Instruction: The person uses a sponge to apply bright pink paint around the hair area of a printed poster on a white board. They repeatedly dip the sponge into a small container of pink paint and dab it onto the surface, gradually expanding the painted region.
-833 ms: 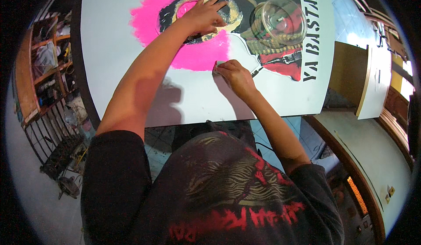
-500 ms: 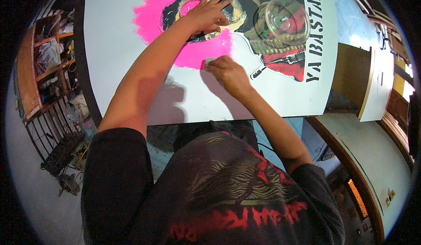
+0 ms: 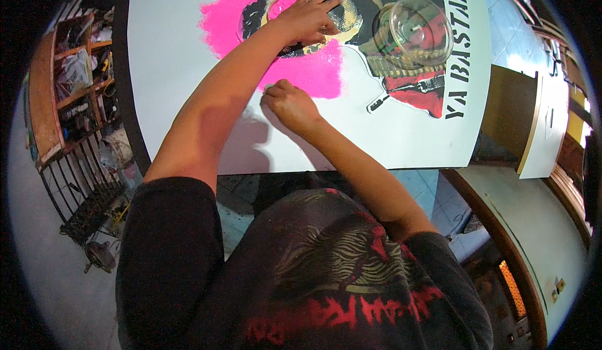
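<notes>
A large white board (image 3: 182, 68) carries a painted picture with a bright pink area (image 3: 313, 80), a black and gold ring shape, red and camouflage parts, and black lettering. My left hand (image 3: 310, 19) lies on the dark ringed part with its fingers spread, holding nothing. Closer to me, my right hand (image 3: 290, 104) is closed in a pinch at the lower edge of the pink. Between its fingertips shows a small pale grey pad (image 3: 269, 87), mostly hidden. My left forearm passes over the pink and covers part of it.
A clear round plastic container (image 3: 421, 31) stands on the painting, right of my left hand. Further right are a leaning panel (image 3: 530, 124) and a long pale surface (image 3: 527, 224) with a brown edge. A cluttered wooden shelf (image 3: 47, 99) stands at the left.
My right hand has moved left along the lower edge of the pink with the small pad. My left hand keeps its place on the painting. The whole view has shifted slightly.
</notes>
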Demonstrator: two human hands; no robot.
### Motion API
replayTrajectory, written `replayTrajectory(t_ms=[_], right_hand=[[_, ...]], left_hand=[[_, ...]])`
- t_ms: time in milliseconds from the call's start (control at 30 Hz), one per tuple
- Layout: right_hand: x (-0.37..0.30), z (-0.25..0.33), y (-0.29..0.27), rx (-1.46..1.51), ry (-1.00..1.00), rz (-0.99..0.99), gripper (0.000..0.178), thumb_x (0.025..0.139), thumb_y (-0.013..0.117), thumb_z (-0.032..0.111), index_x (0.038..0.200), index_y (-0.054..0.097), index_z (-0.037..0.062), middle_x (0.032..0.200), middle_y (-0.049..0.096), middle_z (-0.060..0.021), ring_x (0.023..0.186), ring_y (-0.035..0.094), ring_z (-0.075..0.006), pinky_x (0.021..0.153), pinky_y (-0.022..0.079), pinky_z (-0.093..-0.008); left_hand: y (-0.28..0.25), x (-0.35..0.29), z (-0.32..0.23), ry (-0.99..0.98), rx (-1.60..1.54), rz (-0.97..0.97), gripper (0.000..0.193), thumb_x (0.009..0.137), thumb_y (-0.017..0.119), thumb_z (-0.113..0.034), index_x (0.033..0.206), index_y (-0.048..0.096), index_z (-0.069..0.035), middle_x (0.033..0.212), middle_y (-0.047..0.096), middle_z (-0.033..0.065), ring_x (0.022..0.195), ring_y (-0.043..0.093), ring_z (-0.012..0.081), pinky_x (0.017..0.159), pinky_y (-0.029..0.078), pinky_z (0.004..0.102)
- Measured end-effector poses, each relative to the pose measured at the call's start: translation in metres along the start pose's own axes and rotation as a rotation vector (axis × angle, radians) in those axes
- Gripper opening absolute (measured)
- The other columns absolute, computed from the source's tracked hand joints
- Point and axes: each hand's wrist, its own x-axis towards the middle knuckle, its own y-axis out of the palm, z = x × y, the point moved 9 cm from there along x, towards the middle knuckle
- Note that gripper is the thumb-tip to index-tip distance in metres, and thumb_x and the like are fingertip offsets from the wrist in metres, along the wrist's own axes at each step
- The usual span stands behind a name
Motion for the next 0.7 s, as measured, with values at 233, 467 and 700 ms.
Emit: replayTrajectory(t_ms=[233, 467, 700], right_hand=[[0.009, 0.01, -0.007, 0.092, 0.029, -0.146, 0.014, 0.078, 0.059, 0.007, 0.088, 0.068, 0.0093, 0.099, 0.065, -0.0086, 0.1, 0.059, -0.0281, 0.085, 0.053, -0.037], [-0.04, -0.061, -0.086, 0.206, 0.24, -0.305, 0.027, 0.079, 0.067, 0.005, 0.103, 0.075, 0.0134, 0.104, 0.071, -0.0087, 0.094, 0.066, -0.0301, 0.085, 0.053, -0.0388], [0.021, 0.006, 0.005, -0.003, -0.051, -0.124, 0.016, 0.077, 0.059, 0.011, 0.09, 0.067, 0.0064, 0.098, 0.065, -0.0066, 0.098, 0.059, -0.029, 0.083, 0.054, -0.0383]], left_hand=[[-0.003, -0.001, -0.002, 0.004, -0.01, -0.01, 0.031, 0.071, 0.082, -0.029, 0.101, 0.077, -0.03, 0.157, 0.036, 0.0067, 0.149, 0.022, 0.0311, 0.117, 0.017, 0.063], [-0.003, -0.004, -0.001, 0.041, -0.034, -0.039, 0.03, 0.071, 0.082, -0.028, 0.1, 0.077, -0.03, 0.155, 0.038, 0.0075, 0.149, 0.023, 0.0318, 0.117, 0.018, 0.063], [-0.005, 0.001, -0.002, 0.045, -0.021, -0.036, 0.025, 0.071, 0.082, -0.031, 0.096, 0.078, -0.027, 0.155, 0.039, 0.0076, 0.148, 0.023, 0.032, 0.117, 0.017, 0.063]])
